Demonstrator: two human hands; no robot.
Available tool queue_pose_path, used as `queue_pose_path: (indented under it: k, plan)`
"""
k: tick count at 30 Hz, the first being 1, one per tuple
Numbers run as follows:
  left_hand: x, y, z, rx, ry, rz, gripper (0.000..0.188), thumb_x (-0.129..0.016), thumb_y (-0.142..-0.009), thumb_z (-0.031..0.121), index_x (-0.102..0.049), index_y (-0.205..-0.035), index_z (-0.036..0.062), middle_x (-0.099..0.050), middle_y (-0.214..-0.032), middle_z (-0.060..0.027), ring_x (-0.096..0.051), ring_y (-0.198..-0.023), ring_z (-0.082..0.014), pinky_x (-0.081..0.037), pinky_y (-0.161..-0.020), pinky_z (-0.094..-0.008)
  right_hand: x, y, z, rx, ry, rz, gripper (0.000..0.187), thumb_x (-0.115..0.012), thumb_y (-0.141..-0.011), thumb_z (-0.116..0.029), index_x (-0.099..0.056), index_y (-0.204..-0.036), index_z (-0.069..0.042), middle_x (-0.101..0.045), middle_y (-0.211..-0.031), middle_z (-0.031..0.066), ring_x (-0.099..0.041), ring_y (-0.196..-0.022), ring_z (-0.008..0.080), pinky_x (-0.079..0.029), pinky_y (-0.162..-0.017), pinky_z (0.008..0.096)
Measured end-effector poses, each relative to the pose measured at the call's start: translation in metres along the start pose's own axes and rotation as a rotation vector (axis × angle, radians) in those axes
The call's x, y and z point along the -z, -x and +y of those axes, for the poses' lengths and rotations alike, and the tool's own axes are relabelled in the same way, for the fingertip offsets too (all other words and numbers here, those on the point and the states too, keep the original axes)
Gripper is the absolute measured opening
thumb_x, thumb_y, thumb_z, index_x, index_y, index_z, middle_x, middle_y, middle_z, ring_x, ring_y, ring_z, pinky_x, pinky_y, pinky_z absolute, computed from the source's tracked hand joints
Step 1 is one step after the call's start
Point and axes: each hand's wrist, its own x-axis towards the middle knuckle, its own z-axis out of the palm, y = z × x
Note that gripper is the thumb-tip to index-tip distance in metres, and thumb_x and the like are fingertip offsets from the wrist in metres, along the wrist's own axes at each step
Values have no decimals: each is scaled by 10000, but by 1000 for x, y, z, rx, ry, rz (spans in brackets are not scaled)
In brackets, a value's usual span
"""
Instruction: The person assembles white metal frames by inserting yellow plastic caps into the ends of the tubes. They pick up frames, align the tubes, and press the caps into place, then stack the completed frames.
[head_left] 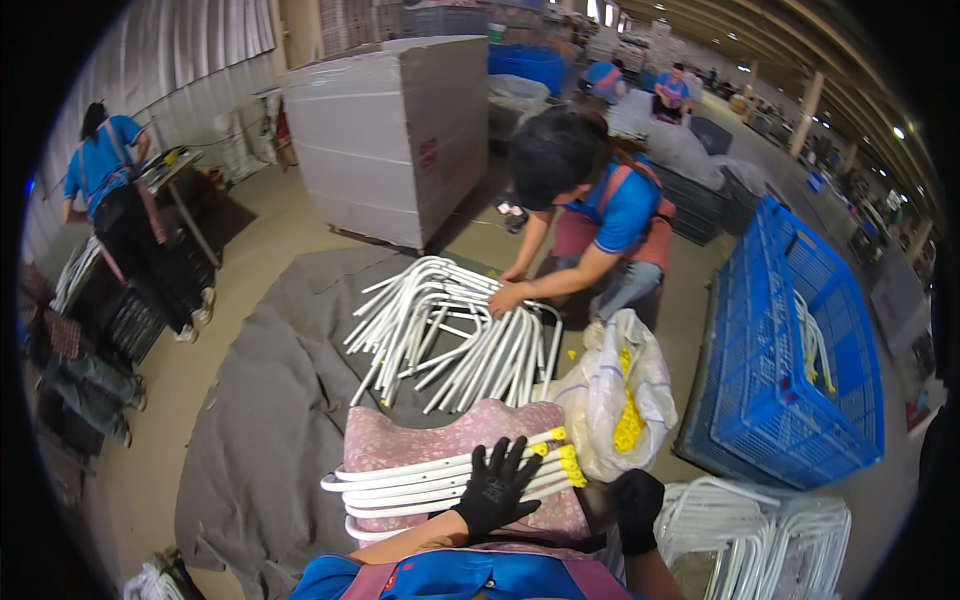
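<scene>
Over a stack of white tubes (410, 480) right in front of the person's body, the left hand (497, 488) lies palm down in a black glove, its fingers spread wide and resting on the metal without closing round it. Well apart from it, to the right, the right hand (637, 510), also in a black glove, has its fingers curled; whether anything sits inside them I cannot tell. The tubes lie side by side on a pink floral cloth (385, 435), their bent ends to the left and yellow caps (572, 466) on their right ends.

Just beyond the right hand stands an open whitish plastic bag (655, 385) with yellow pieces (630, 425) showing inside. At the lower right, more white tubing (780, 530) lies under clear plastic, and behind that a blue crate (790, 420) holds further white pieces (808, 340).

Past the cloth, a loose pile of bent tubes (430, 320) lies on a dark grey sheet (260, 420) on the floor. A crouching co-worker (625, 205) has both hands on that pile. Behind it rises a large grey box (380, 130); far left, another person (110, 180) leans over a worktop (172, 172).
</scene>
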Motion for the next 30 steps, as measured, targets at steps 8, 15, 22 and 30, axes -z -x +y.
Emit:
queue_pose_path:
  k: [8,15,22,30]
  plan:
    - [2,-4,-3,-31,-32,0,798,-717,-750,566,-511,-1404,158,-385,-1489,-217,-404,-1286,-423,-291,-962,-641,4,-2,-30,-31,210,-223,170,-551,-917,-150,-621,-843,-13,-618,-738,99,-609,-669,184,-477,-592,321]
    - [-6,-8,-9,-81,67,12,748,-670,-790,553,-513,-1378,119,-389,-1462,-247,-393,-1266,-439,-312,-942,-635,21,-28,-107,112,935,-807,231,-648,-813,-243,-621,-971,-77,-635,-865,125,-634,-766,301,-479,-624,418]
    - [-11,-8,-11,-71,130,57,764,-692,-794,505,-483,-1387,70,-376,-1465,-295,-407,-1269,-508,-280,-974,-697,4,-47,-60,80,652,-883,396,-631,-858,-218,-622,-1228,-76,-691,-1004,150,-653,-822,289,-532,-718,425]
    - [-12,-8,-17,-82,175,42,732,-661,-839,458,-456,-1394,28,-337,-1507,-277,-348,-1332,-481,-281,-1007,-643,20,-27,-29,-201,398,-890,163,-666,-682,-129,-633,-802,-23,-634,-824,178,-607,-801,403,-504,-709,451]
